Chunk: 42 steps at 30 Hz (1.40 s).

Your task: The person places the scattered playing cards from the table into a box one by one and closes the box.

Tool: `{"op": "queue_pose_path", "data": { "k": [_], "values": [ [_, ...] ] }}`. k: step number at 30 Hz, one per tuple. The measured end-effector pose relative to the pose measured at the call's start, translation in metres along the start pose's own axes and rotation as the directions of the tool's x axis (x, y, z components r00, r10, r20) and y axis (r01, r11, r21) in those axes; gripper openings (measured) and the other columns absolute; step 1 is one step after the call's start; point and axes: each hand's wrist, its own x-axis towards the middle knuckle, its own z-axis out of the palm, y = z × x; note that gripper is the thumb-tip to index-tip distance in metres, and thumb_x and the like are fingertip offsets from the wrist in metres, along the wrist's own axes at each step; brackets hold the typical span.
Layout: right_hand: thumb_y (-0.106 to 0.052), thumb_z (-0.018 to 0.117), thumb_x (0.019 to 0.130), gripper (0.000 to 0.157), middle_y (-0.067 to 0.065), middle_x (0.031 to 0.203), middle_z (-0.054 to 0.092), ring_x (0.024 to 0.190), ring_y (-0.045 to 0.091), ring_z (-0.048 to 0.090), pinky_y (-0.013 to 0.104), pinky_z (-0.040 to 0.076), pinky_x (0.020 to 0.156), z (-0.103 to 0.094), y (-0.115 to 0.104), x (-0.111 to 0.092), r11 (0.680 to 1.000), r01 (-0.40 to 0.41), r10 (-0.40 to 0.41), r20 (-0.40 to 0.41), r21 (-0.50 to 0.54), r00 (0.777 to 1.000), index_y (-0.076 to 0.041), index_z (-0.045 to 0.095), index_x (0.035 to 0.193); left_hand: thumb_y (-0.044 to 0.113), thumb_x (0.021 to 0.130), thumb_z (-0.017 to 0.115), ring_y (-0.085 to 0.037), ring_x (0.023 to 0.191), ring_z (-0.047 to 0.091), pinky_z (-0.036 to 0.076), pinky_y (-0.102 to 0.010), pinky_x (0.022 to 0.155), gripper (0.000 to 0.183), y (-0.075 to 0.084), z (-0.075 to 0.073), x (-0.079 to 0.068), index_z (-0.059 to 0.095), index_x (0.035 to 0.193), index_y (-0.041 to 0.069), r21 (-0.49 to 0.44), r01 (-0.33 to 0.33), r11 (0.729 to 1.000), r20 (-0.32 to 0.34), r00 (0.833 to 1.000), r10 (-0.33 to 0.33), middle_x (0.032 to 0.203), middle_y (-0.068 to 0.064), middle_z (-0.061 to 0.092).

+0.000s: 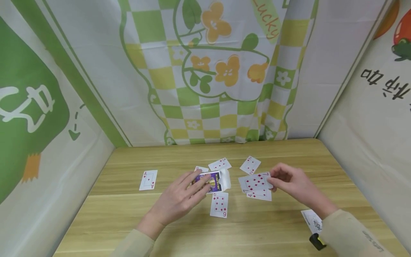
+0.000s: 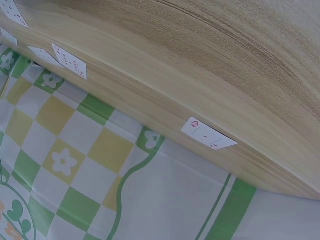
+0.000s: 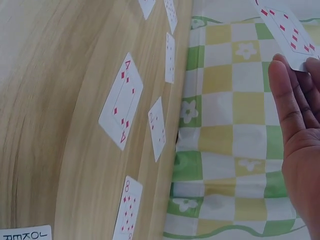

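My left hand (image 1: 183, 194) holds a purple card box (image 1: 210, 182), its fingers lying across the front and its white flap (image 1: 226, 179) standing open on the right. The thumb is hidden. My right hand (image 1: 293, 182) pinches the seven of diamonds (image 1: 255, 182) by its right edge, above the table; in the right wrist view the same hand (image 3: 305, 115) holds this card (image 3: 287, 30) up. The four of diamonds (image 1: 261, 194) lies partly behind it. Below the box lies the six of diamonds (image 1: 219, 205); the nine (image 1: 201, 169) is partly covered by the box.
On the wooden table (image 1: 179, 235) lie the ace (image 1: 148, 180) at left, the three (image 1: 220, 164) and two (image 1: 250, 165) farther back, and a joker (image 1: 312, 221) by the right sleeve. An eight (image 3: 127, 207) shows in the right wrist view. A patterned curtain (image 1: 221, 117) hangs behind.
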Motion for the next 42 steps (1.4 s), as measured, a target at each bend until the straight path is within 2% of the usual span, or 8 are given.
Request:
{"op": "queue_pose_path", "data": {
  "k": [4, 11, 19, 26, 32, 42],
  "values": [
    [-0.021, 0.067, 0.086, 0.015, 0.005, 0.078, 0.064, 0.065, 0.021, 0.064, 0.032, 0.055, 0.054, 0.004, -0.005, 0.003, 0.999, 0.019, -0.018, -0.013, 0.034, 1.000, -0.011, 0.058, 0.092, 0.004, 0.092, 0.045, -0.038, 0.110, 0.055, 0.049, -0.046, 0.091, 0.027, 0.001, 0.001, -0.001, 0.066, 0.109, 0.003, -0.001, -0.001, 1.000, 0.006, 1.000, 0.001, 0.123, -0.017, 0.058],
    [-0.022, 0.067, 0.086, 0.017, 0.007, 0.080, 0.064, 0.067, 0.024, 0.065, 0.034, 0.057, 0.057, 0.009, -0.012, 0.005, 0.995, -0.006, 0.007, -0.014, 0.098, 1.000, -0.010, 0.057, 0.092, 0.003, 0.091, 0.047, -0.038, 0.106, 0.058, 0.049, -0.046, 0.091, 0.026, 0.001, 0.001, 0.001, 0.066, 0.108, 0.003, 0.006, -0.012, 1.000, -0.001, 1.000, 0.012, 0.122, -0.017, 0.059],
    [-0.018, 0.066, 0.086, 0.017, 0.009, 0.080, 0.065, 0.068, 0.027, 0.065, 0.035, 0.057, 0.057, 0.015, -0.017, 0.006, 0.987, 0.033, -0.035, 0.009, 0.157, 0.999, -0.006, 0.056, 0.092, 0.003, 0.089, 0.046, -0.038, 0.107, 0.057, 0.049, -0.046, 0.091, 0.028, 0.002, 0.004, 0.002, 0.067, 0.109, 0.004, 0.017, -0.016, 1.000, -0.009, 1.000, 0.016, 0.122, -0.016, 0.059],
    [-0.019, 0.066, 0.087, 0.016, 0.010, 0.080, 0.065, 0.068, 0.027, 0.066, 0.035, 0.057, 0.059, 0.024, -0.016, 0.007, 0.983, 0.027, -0.034, 0.039, 0.180, 0.999, -0.008, 0.055, 0.092, 0.005, 0.093, 0.046, -0.039, 0.107, 0.057, 0.049, -0.046, 0.091, 0.027, 0.003, 0.005, 0.004, 0.067, 0.109, 0.004, 0.003, -0.019, 1.000, -0.014, 1.000, 0.019, 0.123, -0.017, 0.058],
    [-0.020, 0.065, 0.088, 0.016, 0.009, 0.078, 0.065, 0.068, 0.026, 0.065, 0.035, 0.057, 0.061, 0.029, -0.012, 0.008, 0.981, 0.017, -0.026, 0.045, 0.193, 0.999, -0.007, 0.055, 0.092, 0.004, 0.091, 0.047, -0.038, 0.107, 0.057, 0.050, -0.045, 0.090, 0.027, 0.004, 0.003, 0.006, 0.067, 0.109, 0.004, 0.009, -0.024, 1.000, -0.017, 1.000, 0.024, 0.123, -0.017, 0.058],
    [-0.017, 0.066, 0.087, 0.020, 0.014, 0.079, 0.066, 0.069, 0.030, 0.066, 0.039, 0.058, 0.064, 0.036, -0.011, 0.010, 0.968, -0.016, 0.004, 0.046, 0.251, 0.999, -0.002, 0.054, 0.092, 0.002, 0.091, 0.046, -0.038, 0.106, 0.058, 0.051, -0.045, 0.089, 0.027, 0.003, 0.002, 0.008, 0.067, 0.108, 0.004, 0.014, -0.027, 1.000, -0.010, 1.000, 0.027, 0.122, -0.016, 0.059]
  ]
}}
